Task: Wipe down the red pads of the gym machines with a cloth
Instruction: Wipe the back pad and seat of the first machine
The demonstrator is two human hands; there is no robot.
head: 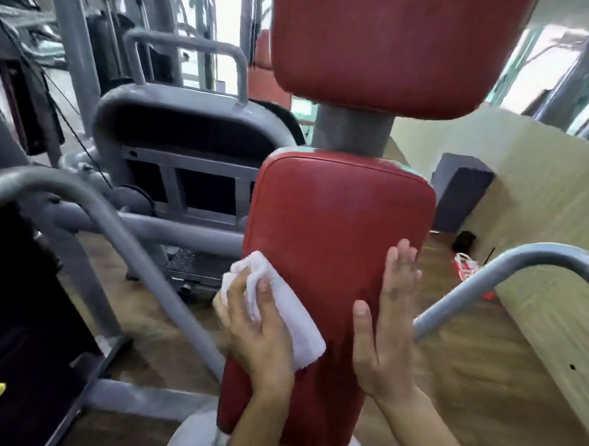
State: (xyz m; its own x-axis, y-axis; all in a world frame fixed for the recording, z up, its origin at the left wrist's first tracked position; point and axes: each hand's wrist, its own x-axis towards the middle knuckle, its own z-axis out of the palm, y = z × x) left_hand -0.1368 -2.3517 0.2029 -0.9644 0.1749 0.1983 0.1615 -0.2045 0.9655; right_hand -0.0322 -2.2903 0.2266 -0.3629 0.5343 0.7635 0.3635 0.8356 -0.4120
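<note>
STEP: lower red pad [337,232], centre frame, is under the wipe | white cloth [292,311] is gripped in the left hand [260,337] at the pad's lower-left edge | right hand [386,333] is laid flat, fingers straight, on the right side | ADVICE: overlapping strokes should be run lengthwise, pad kept braced | AXIS: long axis upright, face turned toward the camera

Nothing here can be read: no text, label, brand or number. The small red-and-white packet [466,267] on the brown wooden floor [455,378] may carry printing, but it is too blurred to make out.
</note>
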